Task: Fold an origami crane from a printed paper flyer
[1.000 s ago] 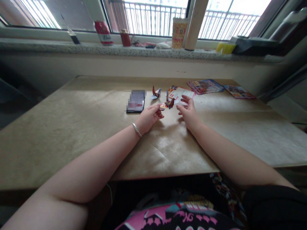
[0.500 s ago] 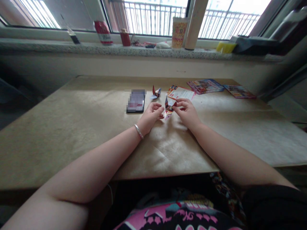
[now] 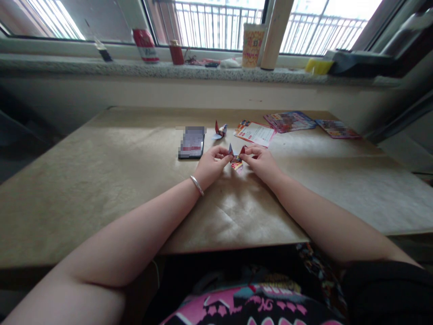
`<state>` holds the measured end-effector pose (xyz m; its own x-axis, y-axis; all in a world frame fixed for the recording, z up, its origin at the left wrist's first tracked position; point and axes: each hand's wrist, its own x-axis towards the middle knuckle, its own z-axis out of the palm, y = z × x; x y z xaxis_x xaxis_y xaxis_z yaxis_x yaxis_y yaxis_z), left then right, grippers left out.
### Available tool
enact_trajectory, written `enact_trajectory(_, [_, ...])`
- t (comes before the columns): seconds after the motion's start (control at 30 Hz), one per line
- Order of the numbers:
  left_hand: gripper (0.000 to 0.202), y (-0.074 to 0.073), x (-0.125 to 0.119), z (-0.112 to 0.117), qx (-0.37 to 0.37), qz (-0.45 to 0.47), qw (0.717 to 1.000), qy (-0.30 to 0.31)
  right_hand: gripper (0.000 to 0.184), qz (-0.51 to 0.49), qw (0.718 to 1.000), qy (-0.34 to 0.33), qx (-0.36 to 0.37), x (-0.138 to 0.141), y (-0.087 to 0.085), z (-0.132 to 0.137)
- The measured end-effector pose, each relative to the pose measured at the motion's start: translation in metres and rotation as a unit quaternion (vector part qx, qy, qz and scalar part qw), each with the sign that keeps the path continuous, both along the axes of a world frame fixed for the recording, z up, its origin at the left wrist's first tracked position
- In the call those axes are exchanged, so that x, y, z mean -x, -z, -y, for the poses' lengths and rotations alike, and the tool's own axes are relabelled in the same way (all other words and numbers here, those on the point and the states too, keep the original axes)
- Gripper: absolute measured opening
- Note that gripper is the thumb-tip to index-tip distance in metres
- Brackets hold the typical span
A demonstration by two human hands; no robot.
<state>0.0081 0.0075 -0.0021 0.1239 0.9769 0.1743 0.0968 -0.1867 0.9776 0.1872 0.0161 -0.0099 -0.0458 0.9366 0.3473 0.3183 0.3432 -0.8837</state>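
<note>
A small folded paper figure (image 3: 236, 158) of printed red and blue paper is held just above the brown paper-covered table (image 3: 101, 180). My left hand (image 3: 211, 164), with a silver bracelet at the wrist, pinches its left side. My right hand (image 3: 260, 161) pinches its right side. Both hands have their fingers closed on it. A second folded paper figure (image 3: 220, 131) stands on the table a little beyond them.
A dark phone (image 3: 192, 142) lies left of the hands. Printed leaflets (image 3: 256, 133) (image 3: 289, 121) (image 3: 336, 128) lie at the back right. The window ledge holds a red can (image 3: 146, 46), a small red container (image 3: 177, 53), a paper cup (image 3: 253, 45) and a yellow object (image 3: 318, 66).
My right hand came in from an open pose and took hold of the paper figure. Both hands drew slightly toward me, and the figure turned so two points stick up.
</note>
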Motion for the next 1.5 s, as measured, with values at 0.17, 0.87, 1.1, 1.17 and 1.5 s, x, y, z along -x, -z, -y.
enact_trajectory(0.17, [0.007, -0.001, 0.001, 0.000, -0.008, 0.032, 0.999, 0.003, 0.025, -0.030, 0.999, 0.004, 0.033, 0.001, 0.001, 0.001])
enact_trajectory(0.87, [0.013, -0.004, 0.001, 0.001, -0.004, 0.032, 0.998, 0.052, 0.034, -0.215, 0.960, -0.061, 0.171, 0.005, 0.000, 0.004])
enact_trajectory(1.1, [0.006, -0.006, 0.001, 0.002, -0.049, -0.017, 0.997, 0.059, 0.028, -0.241, 0.931, -0.092, 0.258, 0.003, -0.002, 0.001])
enact_trajectory(1.17, [0.009, -0.003, 0.002, 0.001, -0.044, -0.018, 0.996, 0.070, 0.031, -0.227, 0.933, -0.104, 0.258, 0.003, -0.003, 0.002])
enact_trajectory(1.5, [0.036, 0.002, -0.002, 0.003, 0.076, 0.024, 0.992, 0.097, 0.032, -0.212, 0.952, 0.006, 0.218, 0.010, -0.011, 0.010])
